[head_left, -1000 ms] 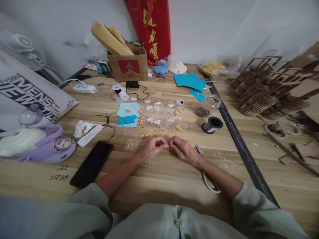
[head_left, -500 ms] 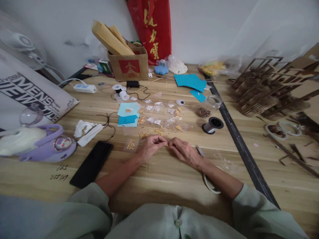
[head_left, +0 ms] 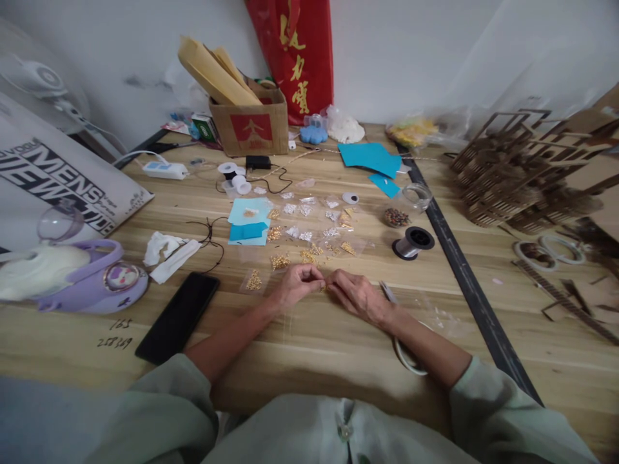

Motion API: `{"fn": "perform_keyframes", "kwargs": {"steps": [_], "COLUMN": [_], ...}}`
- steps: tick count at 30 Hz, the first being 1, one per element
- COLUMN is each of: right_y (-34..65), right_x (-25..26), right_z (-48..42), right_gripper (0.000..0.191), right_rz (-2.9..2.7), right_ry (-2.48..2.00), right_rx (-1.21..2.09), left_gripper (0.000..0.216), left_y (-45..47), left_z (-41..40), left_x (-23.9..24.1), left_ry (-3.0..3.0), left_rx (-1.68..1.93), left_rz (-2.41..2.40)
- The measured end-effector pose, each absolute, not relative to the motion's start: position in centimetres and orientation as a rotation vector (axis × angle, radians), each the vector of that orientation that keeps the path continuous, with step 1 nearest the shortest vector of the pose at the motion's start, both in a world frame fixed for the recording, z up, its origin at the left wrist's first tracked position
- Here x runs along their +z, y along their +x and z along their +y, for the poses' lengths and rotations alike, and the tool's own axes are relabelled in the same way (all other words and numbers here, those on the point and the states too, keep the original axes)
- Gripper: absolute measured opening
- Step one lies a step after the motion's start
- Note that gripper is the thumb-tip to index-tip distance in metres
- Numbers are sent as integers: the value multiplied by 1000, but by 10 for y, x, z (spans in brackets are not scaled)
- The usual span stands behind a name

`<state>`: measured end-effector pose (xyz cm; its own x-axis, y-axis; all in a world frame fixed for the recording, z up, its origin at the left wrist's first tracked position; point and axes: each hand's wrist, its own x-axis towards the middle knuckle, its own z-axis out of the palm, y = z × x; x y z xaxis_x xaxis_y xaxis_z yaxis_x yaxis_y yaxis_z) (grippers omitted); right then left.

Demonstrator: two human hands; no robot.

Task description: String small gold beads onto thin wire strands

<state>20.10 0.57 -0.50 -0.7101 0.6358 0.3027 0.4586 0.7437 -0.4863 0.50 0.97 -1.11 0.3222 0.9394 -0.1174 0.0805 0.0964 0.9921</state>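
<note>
Both my hands rest on the wooden table point(head_left: 314, 348), fingertips meeting at its middle. My left hand point(head_left: 294, 287) is closed in a pinch, and my right hand point(head_left: 358, 295) is pinched too; between them is a tiny gold bead point(head_left: 325, 286), too small to see clearly. Just beyond my fingers lie several small clear bags of gold beads point(head_left: 280, 261) and silver beads point(head_left: 294, 232). A spool of thin wire point(head_left: 412, 242) stands to the right of them. A white bangle point(head_left: 406, 357) shows under my right forearm.
A black phone point(head_left: 178, 317) lies left of my left arm, with a purple toy bag point(head_left: 91, 283) and crumpled tissue point(head_left: 162, 248) further left. Blue paper point(head_left: 247, 222), a cardboard box point(head_left: 249, 125), a red bag point(head_left: 294, 58) and wooden cut-out frames point(head_left: 522, 174) stand beyond.
Almost nothing has changed; my fingertips have drawn slightly closer together around the small bead, and the view has shifted a little.
</note>
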Motion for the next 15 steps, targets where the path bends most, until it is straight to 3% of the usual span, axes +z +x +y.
{"fn": "perform_keyframes", "kwargs": {"steps": [15], "right_y": [202], "right_x": [-9], "right_z": [6], "right_gripper": [18], "right_rz": [-2508], "right_ry": [-888], "right_rx": [536], "left_gripper": [10], "left_y": [4], "left_z": [7], "left_x": [-14], "left_ry": [1667], "left_rx": [799], "left_rz": [1080]}}
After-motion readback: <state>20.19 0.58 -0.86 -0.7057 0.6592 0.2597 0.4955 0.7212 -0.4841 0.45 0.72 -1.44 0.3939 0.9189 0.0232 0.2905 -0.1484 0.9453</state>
